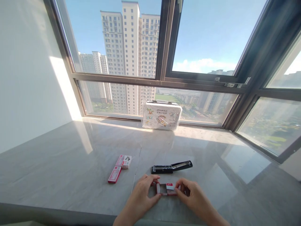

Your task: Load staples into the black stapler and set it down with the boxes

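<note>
Between my hands lies a small red and white staple box, slid partly apart with its inner tray showing on the left. My left hand grips the tray's left end between thumb and fingers. At the other end, my right hand pinches the box, its thumb and fingertip together; whether a staple strip is between them I cannot make out. Just behind the box rests a black stapler, opened out flat with its metal magazine showing.
To the left lie two long red and white boxes and a small white box with a stapler picture. A plastic-wrapped case with cartoon prints leans against the window at the back. The marble-look sill ends at a front edge.
</note>
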### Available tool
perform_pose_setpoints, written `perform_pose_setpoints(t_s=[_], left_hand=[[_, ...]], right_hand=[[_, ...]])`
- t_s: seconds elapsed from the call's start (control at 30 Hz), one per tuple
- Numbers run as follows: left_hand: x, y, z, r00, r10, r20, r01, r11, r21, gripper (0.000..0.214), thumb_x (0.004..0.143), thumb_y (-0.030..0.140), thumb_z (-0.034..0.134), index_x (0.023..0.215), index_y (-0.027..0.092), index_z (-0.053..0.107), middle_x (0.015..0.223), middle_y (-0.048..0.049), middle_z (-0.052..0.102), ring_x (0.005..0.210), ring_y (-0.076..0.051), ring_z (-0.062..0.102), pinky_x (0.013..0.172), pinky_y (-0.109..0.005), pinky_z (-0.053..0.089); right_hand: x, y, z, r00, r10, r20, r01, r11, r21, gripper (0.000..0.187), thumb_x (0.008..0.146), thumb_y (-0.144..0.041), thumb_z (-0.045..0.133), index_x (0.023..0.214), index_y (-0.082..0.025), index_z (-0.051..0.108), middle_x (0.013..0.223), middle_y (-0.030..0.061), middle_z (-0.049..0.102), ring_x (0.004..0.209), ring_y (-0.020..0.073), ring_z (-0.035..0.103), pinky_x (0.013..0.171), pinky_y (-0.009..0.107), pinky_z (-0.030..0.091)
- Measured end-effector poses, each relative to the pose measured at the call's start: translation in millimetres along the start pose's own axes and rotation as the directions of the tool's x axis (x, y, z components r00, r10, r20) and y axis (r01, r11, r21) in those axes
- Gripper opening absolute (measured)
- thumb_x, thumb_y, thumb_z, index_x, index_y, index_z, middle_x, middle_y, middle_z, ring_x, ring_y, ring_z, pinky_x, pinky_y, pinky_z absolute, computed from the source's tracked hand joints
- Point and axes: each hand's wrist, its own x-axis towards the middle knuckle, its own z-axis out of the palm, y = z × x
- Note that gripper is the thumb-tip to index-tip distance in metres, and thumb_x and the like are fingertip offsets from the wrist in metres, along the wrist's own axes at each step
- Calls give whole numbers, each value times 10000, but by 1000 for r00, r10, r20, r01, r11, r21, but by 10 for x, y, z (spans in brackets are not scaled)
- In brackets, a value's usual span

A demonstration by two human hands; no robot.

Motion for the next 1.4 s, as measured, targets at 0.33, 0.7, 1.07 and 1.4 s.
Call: perform_pose_setpoints(t_s=[0.33,0.7,1.07,1.4], left_hand=[[45,144,207,991,-115,-74,123,986,110,102,925,278,536,964,266,630,834,22,720,833,-199,663,866,-328,421],[317,-42,-29,983,-127,-133,155,963,221,329,871,372,627,1167,230,610,894,9,661,842,-190,620,789,-282,415],[266,-57,-32,991,-134,-32,137,955,262,249,858,434,636,1043,286,711,792,26,673,844,-216,595,789,-308,359],[294,-107,-33,990,-136,-43,143,959,244,202,832,397,695,1009,302,716,755,49,660,808,-206,588,760,-305,321]], right_hand=[[-38,40,-45,997,26,78,-23,999,-33,362,808,-419,710,1123,-240,716,742,-34,668,656,148,585,640,248,398],[119,-339,48,997,-60,43,65,989,-133,186,847,-433,703,963,-321,795,760,-20,710,707,171,625,690,262,392],[517,-439,-54,987,-154,45,159,975,-155,258,934,-396,570,1032,-270,773,864,11,719,771,177,642,742,265,416],[397,-443,99,998,7,-62,-22,968,-250,222,923,-418,586,948,-248,727,674,-9,652,674,172,604,614,275,302]])
